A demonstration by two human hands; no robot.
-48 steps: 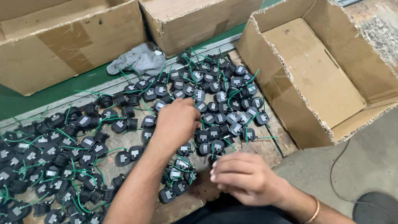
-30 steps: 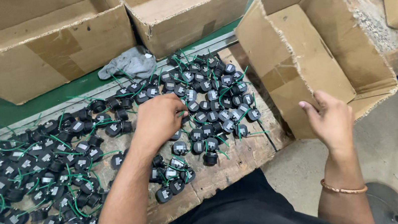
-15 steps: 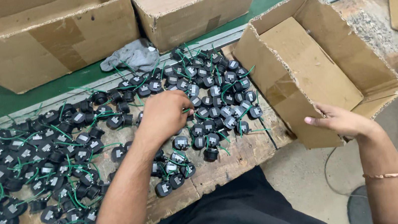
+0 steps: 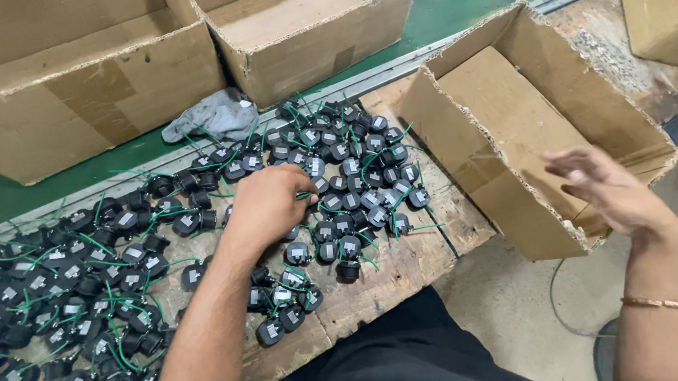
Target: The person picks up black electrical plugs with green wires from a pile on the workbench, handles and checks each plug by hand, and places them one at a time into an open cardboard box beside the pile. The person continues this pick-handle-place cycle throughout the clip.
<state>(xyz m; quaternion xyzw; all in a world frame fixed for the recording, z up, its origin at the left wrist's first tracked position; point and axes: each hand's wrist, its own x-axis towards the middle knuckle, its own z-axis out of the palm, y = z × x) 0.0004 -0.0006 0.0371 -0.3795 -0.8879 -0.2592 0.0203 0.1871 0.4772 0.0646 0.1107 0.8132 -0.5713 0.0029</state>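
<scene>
Small black round components with green wires (image 4: pixel 66 284) lie scattered across the wooden desk (image 4: pixel 384 280) from its left edge to near its right edge. The left hand (image 4: pixel 267 203) rests knuckles-up on the pile near the desk's middle, fingers curled down among the parts; whether it grips one cannot be told. At the desk's right edge an empty cardboard box (image 4: pixel 520 121) tilts open. The right hand (image 4: pixel 606 188) hovers at the box's front rim, fingers spread, holding nothing.
</scene>
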